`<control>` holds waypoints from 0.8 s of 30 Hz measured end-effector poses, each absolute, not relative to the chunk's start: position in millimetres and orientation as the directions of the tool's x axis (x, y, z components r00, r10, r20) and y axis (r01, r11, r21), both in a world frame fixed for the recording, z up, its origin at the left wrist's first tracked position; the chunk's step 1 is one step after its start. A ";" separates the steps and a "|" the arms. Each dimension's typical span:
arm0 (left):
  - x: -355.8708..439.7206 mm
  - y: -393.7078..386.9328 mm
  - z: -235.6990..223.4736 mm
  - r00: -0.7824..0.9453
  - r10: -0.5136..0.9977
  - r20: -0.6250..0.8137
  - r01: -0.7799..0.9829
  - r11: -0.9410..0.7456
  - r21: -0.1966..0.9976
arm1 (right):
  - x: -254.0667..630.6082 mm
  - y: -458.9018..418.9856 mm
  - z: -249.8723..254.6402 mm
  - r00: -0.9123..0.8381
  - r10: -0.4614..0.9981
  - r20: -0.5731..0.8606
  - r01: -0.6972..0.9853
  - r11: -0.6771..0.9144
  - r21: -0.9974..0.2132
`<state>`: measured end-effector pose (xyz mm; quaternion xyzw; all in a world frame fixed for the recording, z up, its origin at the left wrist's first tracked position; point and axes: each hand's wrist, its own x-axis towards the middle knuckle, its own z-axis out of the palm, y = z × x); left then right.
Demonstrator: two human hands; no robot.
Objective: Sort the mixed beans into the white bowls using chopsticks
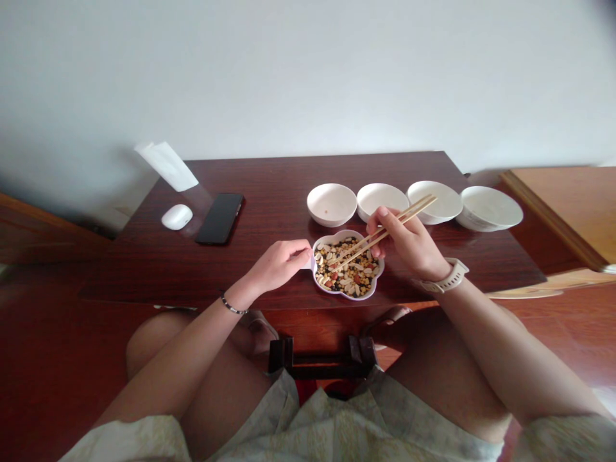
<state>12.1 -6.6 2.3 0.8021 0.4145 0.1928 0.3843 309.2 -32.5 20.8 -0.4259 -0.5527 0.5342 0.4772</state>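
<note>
My left hand [283, 262] is closed on the short handle of a flower-shaped dish [369, 295] with a pale purple rim. Mixed peanuts, yellow kernels, dark beans and a few reddish nuts [344, 273] fill the dish. Above its right side, my right hand [404, 239] grips a pair of wooden chopsticks [418, 206]. Their tips reach down into the mix near the middle left; whether they pinch a piece is too small to tell. Behind the dish stands a white bowl [332, 200] with a small light-brown piece at its bottom.
Three more white bowls, a second [380, 196], a third [436, 192] and a fourth [491, 208], continue the row rightward. On the left of the dark wooden table [269, 186] lie a black phone [220, 218], a white mouse [177, 217] and a white folded packet [168, 165].
</note>
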 end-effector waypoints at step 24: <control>10.3 -5.3 -0.5 0.592 0.806 -0.013 0.512 -0.363 0.778 | 317.0 -29.2 26.2 0.071 0.977 0.201 -0.128 0.209 -0.970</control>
